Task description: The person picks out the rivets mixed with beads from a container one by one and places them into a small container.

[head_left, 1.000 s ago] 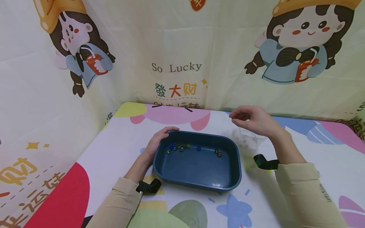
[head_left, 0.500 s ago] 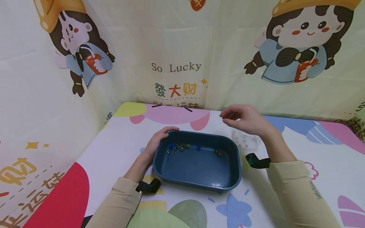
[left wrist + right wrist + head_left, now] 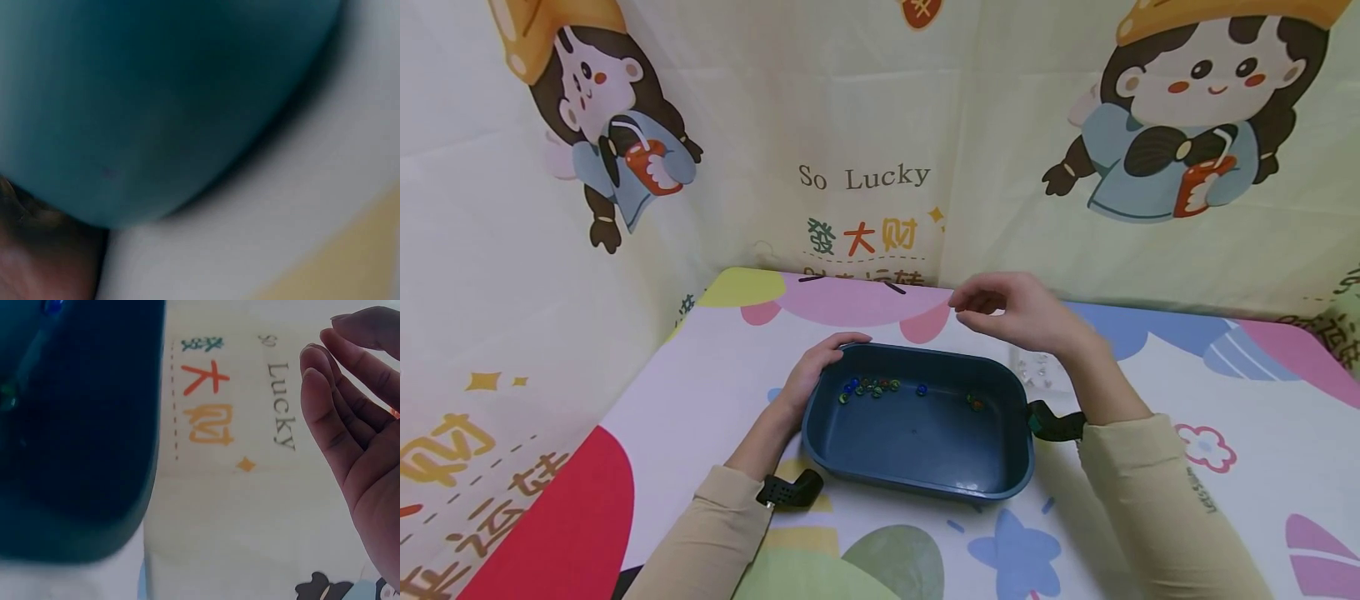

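A dark blue rectangular plastic basin (image 3: 917,446) sits on the table, and several colored glass marbles (image 3: 876,387) lie along its back left floor. One blue marble (image 3: 921,390) is apart near the middle, and two marbles (image 3: 974,402) lie at the right. My left hand (image 3: 808,379) grips the basin's back left corner, its fingers on the rim. Above and behind the basin's back right rim is my right hand (image 3: 1018,312). Its fingers (image 3: 334,419) are loosely bent, with nothing visible between them in the right wrist view.
A clear container (image 3: 1041,367) with small clear items stands right of the basin, partly hidden by the right hand and wrist. A black wrist camera (image 3: 1056,422) overlaps the basin's right rim. A printed curtain (image 3: 865,108) hangs behind the patterned table (image 3: 1150,367).
My right hand has moved left from over the clear container to behind the basin's back right rim. The left hand, the basin and the marbles have stayed put.
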